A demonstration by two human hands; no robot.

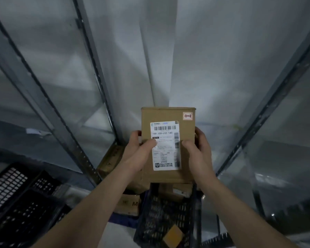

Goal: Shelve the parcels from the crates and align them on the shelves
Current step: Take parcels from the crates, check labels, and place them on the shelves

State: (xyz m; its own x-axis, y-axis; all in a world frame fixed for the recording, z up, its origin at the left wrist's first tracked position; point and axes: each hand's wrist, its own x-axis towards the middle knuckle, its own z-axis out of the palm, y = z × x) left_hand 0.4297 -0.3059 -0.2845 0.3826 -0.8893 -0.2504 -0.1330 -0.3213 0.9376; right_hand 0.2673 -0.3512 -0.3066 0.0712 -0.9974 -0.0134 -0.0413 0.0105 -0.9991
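Grey metal shelf posts [89,97] and pale walls fill the dim room. Both hands hold up a flat brown cardboard parcel [168,115] with a white paper label [166,145] at the middle; the left hand [141,154] grips its 9 o'clock edge and the right hand [199,151] grips its 3 o'clock edge, thumbs on the front. At 6 o'clock sits a dark blue plastic mesh crate [161,212] with a small brown box [173,236] inside, and black mesh crates [16,194] sit at 8 o'clock.

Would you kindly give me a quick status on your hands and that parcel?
Left hand and right hand both grip the labelled parcel, upright. Held above the blue crate. Nothing blocking ahead.
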